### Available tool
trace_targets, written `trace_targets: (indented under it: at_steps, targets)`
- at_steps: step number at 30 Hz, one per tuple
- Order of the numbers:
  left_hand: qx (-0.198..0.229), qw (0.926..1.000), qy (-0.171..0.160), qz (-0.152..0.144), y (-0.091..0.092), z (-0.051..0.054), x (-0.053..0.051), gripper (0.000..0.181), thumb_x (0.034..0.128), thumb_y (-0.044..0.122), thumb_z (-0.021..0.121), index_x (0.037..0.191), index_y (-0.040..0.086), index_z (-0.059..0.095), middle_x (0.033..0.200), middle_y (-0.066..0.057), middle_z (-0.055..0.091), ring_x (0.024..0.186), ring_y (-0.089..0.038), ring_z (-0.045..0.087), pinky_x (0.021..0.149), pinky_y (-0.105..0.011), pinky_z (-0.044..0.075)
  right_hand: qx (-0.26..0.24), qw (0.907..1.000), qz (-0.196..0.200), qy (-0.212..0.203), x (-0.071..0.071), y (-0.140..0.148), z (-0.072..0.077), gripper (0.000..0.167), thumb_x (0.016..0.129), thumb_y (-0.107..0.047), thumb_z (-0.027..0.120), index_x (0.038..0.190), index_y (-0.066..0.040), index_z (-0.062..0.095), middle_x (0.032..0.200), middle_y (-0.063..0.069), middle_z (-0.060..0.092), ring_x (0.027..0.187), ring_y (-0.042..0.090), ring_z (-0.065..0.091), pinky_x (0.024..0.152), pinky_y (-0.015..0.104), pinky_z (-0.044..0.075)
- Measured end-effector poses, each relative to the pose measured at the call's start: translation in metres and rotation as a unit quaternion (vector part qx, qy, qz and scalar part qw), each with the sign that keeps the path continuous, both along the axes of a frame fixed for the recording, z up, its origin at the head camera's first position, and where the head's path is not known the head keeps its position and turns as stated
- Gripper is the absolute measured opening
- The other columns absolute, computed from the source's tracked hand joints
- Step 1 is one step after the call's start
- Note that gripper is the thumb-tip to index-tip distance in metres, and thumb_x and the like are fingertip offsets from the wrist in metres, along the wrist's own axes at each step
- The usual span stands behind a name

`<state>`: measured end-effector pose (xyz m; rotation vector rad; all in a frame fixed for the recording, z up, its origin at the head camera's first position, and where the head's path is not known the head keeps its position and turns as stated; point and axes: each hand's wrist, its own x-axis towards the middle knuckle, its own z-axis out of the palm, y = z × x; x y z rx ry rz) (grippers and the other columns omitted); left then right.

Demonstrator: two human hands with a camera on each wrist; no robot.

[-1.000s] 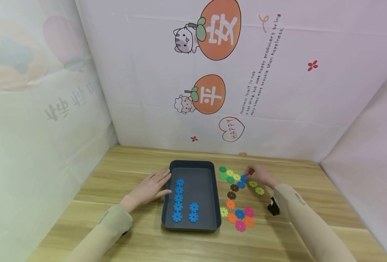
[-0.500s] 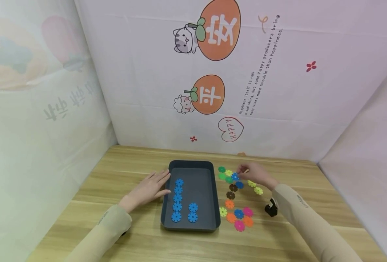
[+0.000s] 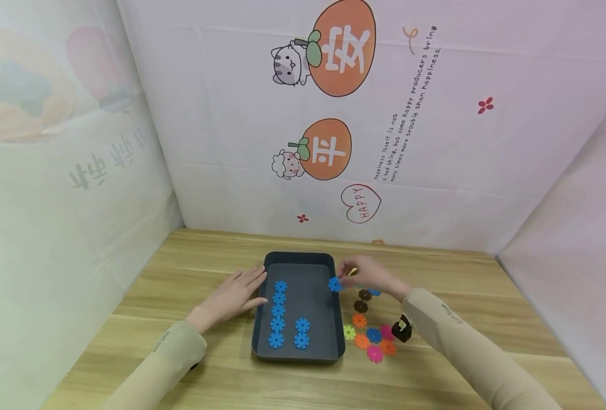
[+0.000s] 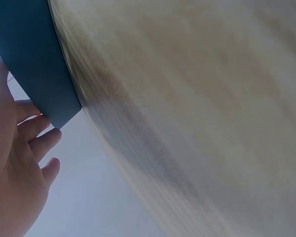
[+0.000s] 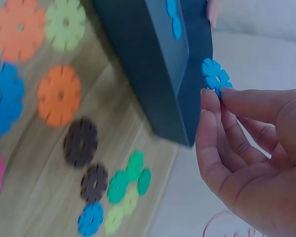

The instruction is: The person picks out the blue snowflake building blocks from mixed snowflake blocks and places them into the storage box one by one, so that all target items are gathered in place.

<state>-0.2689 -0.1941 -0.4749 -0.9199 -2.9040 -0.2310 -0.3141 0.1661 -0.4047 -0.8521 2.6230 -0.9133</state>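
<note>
Between thumb and fingers my right hand (image 3: 367, 275) pinches a blue snowflake disc (image 3: 335, 284), held over the right rim of the dark grey tray (image 3: 315, 285). In the right wrist view that disc (image 5: 216, 75) shows its notched edge and centre hole. My left hand (image 3: 233, 296) rests with fairly straight fingers against the tray's left rim; the left wrist view has the fingers touching the tray wall (image 4: 39, 59). Inside the tray, a column of several blue discs (image 3: 278, 311) lies on the left, and two more blue discs (image 3: 302, 333) lie nearer the front.
Right of the tray on the wooden table (image 3: 221, 381) lie loose discs: brown (image 3: 361, 307), orange (image 3: 359, 320), blue (image 3: 373, 335), pink (image 3: 375, 354) and yellow-green (image 3: 349, 332). Green discs (image 5: 118, 186) lie farther back. A printed cloth wall (image 3: 231, 142) stands behind the table.
My right hand has picked up a blue disc from the loose discs and carried it left to the tray's right rim. My left hand has stayed in place.
</note>
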Motion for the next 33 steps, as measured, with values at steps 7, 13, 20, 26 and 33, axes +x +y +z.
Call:
trace_targets:
  at_steps: [7, 13, 20, 26, 33]
  targets:
    - [0.002, 1.0000, 0.009, -0.003, 0.000, -0.003, -0.001, 0.069, 0.1015, 0.049, 0.048, 0.151, 0.001, 0.039, 0.159, -0.018, 0.036, 0.147, -0.034, 0.038, 0.121, -0.055, 0.029, -0.017, 0.9985, 0.047, -0.021, 0.009, -0.027, -0.006, 0.004, 0.092, -0.003, 0.066, 0.095, -0.001, 0.065, 0.090, 0.013, 0.070, 0.080, 0.030, 0.069, 0.070, 0.027, 0.059]
    - [0.004, 0.9999, 0.013, -0.005, 0.000, -0.004, -0.002, 0.069, 0.1014, 0.048, 0.049, 0.151, 0.001, 0.039, 0.159, -0.017, 0.036, 0.146, -0.033, 0.039, 0.121, -0.056, 0.029, -0.017, 0.9958, 0.089, -0.010, 0.010, -0.047, -0.019, 0.004, 0.090, 0.000, 0.068, 0.093, 0.001, 0.065, 0.085, 0.016, 0.072, 0.075, 0.028, 0.071, 0.064, 0.020, 0.057]
    - [0.004, 1.0000, 0.006, -0.004, 0.000, -0.004, -0.002, 0.069, 0.1013, 0.048, 0.049, 0.151, 0.001, 0.039, 0.160, -0.017, 0.035, 0.147, -0.034, 0.037, 0.121, -0.056, 0.028, 0.011, 0.9960, 0.089, -0.002, 0.011, -0.063, -0.028, 0.003, 0.089, 0.000, 0.069, 0.088, -0.002, 0.066, 0.082, 0.011, 0.073, 0.068, 0.015, 0.068, 0.061, 0.016, 0.054]
    - [0.005, 0.9999, 0.013, -0.008, 0.001, -0.003, -0.002, 0.069, 0.1011, 0.047, 0.050, 0.151, 0.001, 0.039, 0.159, -0.018, 0.036, 0.146, -0.034, 0.039, 0.121, -0.056, 0.029, 0.027, 0.9962, 0.079, -0.026, 0.011, -0.069, -0.034, 0.003, 0.091, 0.000, 0.067, 0.093, 0.002, 0.067, 0.083, 0.012, 0.073, 0.073, 0.024, 0.071, 0.060, 0.018, 0.053]
    - [0.004, 0.9999, 0.012, -0.005, 0.000, -0.004, -0.002, 0.069, 0.1011, 0.048, 0.050, 0.151, 0.001, 0.039, 0.160, -0.017, 0.035, 0.147, -0.033, 0.038, 0.121, -0.056, 0.029, 0.034, 0.9953, 0.084, -0.035, 0.012, -0.071, -0.037, 0.003, 0.091, 0.000, 0.066, 0.094, 0.002, 0.067, 0.083, 0.011, 0.073, 0.074, 0.025, 0.071, 0.060, 0.020, 0.054]
